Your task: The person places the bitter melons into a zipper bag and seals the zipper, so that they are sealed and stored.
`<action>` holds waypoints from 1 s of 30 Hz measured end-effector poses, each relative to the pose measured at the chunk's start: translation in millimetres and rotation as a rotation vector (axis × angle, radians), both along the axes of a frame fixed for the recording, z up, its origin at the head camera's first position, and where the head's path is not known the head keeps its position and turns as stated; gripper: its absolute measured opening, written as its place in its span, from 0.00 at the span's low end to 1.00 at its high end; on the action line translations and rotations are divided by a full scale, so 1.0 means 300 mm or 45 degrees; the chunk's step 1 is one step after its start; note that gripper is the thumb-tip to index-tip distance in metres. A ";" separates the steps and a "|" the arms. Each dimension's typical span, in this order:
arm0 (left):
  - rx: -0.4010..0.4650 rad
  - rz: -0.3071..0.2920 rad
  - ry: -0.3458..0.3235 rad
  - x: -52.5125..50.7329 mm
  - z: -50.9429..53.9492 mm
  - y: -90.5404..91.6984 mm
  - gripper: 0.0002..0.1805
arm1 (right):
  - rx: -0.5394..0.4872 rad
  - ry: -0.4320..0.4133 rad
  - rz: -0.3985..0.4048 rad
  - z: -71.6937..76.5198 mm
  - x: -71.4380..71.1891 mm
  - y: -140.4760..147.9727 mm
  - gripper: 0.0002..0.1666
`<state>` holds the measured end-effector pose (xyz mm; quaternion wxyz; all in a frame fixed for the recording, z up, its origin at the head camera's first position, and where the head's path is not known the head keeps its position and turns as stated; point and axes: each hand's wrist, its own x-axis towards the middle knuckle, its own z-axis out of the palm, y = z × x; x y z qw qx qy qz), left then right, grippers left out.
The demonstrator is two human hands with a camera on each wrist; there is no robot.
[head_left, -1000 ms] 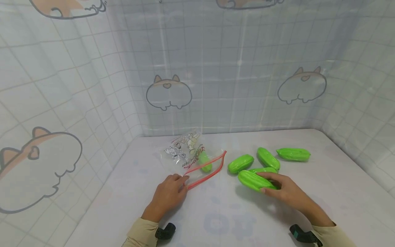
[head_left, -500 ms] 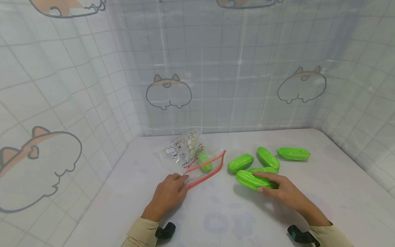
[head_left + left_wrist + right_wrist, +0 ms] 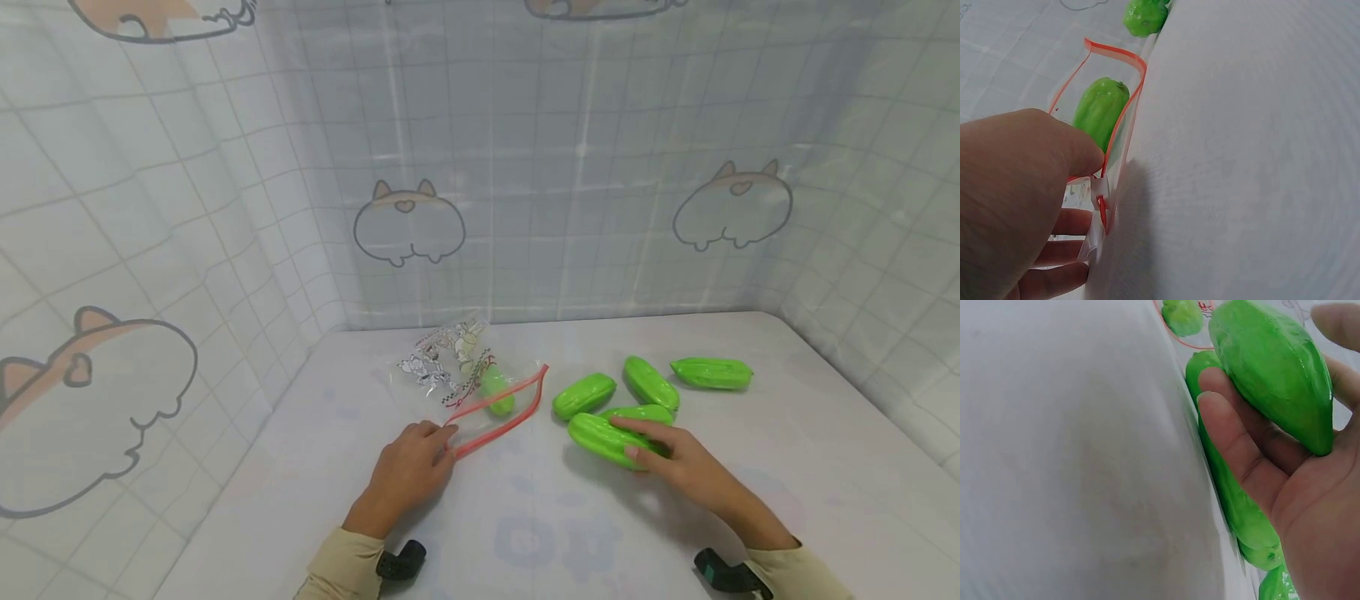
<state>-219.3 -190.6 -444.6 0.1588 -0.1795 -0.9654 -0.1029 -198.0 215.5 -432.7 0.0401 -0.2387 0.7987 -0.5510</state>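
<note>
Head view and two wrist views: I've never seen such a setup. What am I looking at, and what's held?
There's no machine, just a person's bare hands. The wide picture comes from a camera worn on the head; each close one comes from a camera on a wrist, watching that hand. The left hand pinches the clear plastic bag with a red-edged mouth; inside is one glossy green, elongated piece. The right hand holds a similar ribbed green piece. Four more green pieces lie on the white table, one partly hidden behind it.
</note>
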 end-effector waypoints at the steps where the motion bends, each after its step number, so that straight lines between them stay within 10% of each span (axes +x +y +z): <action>1: 0.000 -0.001 0.002 0.000 0.000 -0.001 0.19 | -0.009 -0.005 0.008 -0.001 0.000 -0.002 0.26; 30: 0.009 -0.021 0.010 0.003 0.001 -0.001 0.19 | 0.171 0.137 -0.019 -0.007 -0.030 -0.118 0.24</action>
